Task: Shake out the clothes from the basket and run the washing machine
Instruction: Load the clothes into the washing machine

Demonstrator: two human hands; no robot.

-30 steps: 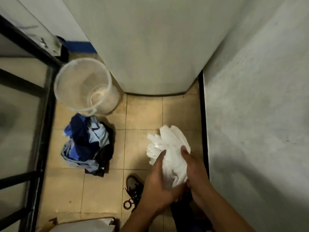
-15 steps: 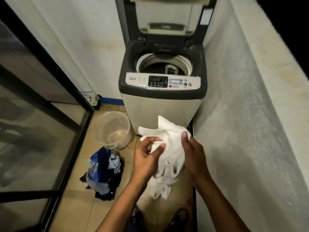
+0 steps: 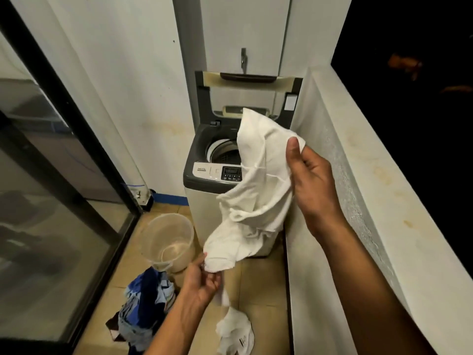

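Now the right hand (image 3: 311, 175) pinches the top of the white shirt (image 3: 258, 185) up high, and the left hand (image 3: 202, 280) pinches its bottom end, stretching it before the open washing machine (image 3: 204, 175). A hard shake could fling it onto the floor by the blue clothes pile (image 3: 146, 306).

Home laundry nook; top-loading washing machine (image 3: 204, 172), clothes pile (image 3: 146, 303) on tiled floor (image 3: 258, 285).
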